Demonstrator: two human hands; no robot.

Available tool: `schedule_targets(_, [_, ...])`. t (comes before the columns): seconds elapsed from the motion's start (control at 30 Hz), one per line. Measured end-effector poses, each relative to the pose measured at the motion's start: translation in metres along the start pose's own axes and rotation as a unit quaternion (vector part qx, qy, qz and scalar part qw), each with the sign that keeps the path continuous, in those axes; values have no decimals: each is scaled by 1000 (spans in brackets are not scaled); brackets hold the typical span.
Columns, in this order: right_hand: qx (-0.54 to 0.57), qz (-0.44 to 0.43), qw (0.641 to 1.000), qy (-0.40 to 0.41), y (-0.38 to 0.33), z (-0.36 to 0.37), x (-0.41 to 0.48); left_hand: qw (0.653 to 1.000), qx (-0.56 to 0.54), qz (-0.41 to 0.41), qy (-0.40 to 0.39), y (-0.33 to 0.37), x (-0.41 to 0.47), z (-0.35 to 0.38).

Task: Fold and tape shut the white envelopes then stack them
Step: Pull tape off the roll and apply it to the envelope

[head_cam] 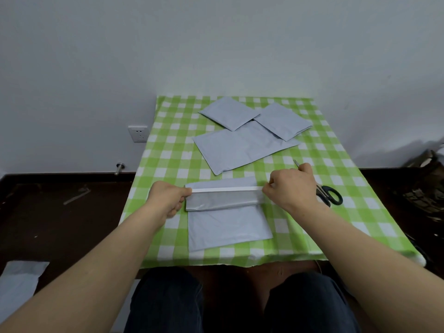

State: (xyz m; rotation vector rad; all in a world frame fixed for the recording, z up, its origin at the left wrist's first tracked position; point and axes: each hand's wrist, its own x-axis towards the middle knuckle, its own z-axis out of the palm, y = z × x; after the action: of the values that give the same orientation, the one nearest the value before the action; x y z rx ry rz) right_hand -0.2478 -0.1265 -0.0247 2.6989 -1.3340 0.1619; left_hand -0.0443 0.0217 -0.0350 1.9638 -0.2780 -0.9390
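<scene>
Presently you are at the taping step. Your left hand (pixel 168 197) pinches one end of a white strip (pixel 225 189) and your right hand (pixel 293 186) pinches the other. The strip is stretched taut along the folded-over top of the near envelope (pixel 228 227), which lies at the front of the checked table (pixel 360 224). The next move likely calls for squaring the strip to the fold, lowering it and pressing it flat end to end, lest it wrinkle. Scissors (pixel 330 194) lie beneath or within the right hand; which cannot be told. Farther back, one folded envelope (pixel 228 112) and a second folded envelope (pixel 283 121) overlap a larger flat envelope (pixel 237 150), not yet stacked. The envelopes' contents cannot be seen.
</scene>
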Motion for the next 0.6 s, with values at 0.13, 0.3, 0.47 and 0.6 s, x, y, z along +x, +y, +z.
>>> schedule_targets(0.13, [10, 6, 1000, 0, -1, 0, 1, 1000, 0, -3, 2, -1, 2, 0])
schedule_targets(0.3, [17, 6, 1000, 3, -2, 0, 1, 1000, 3, -5, 1, -2, 4, 1])
schedule_targets(0.47, [16, 6, 1000, -4, -2, 0, 2, 1000, 4, -1, 2, -3, 5, 2])
schedule_targets(0.6, [11, 5, 1000, -13, -3, 1, 2, 1000, 6, -1, 3, -5, 6, 2])
